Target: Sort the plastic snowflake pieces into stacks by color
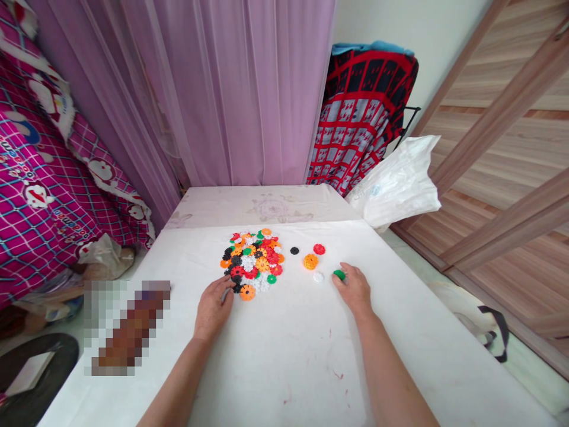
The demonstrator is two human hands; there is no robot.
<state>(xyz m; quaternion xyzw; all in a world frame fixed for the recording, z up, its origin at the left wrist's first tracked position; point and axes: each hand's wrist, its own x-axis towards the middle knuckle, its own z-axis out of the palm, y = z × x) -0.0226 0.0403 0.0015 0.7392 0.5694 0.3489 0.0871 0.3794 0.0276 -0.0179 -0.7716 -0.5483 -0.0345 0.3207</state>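
Note:
On the white tablecloth lies a heap of flower-shaped plastic discs (249,261) in red, orange, black, white and green. My left hand (216,305) rests at the near left edge of the heap, its fingertips by some black discs (237,288). The thumb stands a little apart from the bent fingers. To the right, my right hand (354,289) pinches a green disc (339,274) between thumb and fingers, just over the cloth. Beside it are a white disc (318,277), an orange group of discs (310,261), a red disc (319,249) and a black disc (294,251).
The table (275,350) is covered in white cloth, with a flowered strip (213,207) at its far end. A blurred-out object (133,326) lies at the left edge. Beyond the far right corner is a white plastic bag (400,178); purple curtains (249,95) hang behind.

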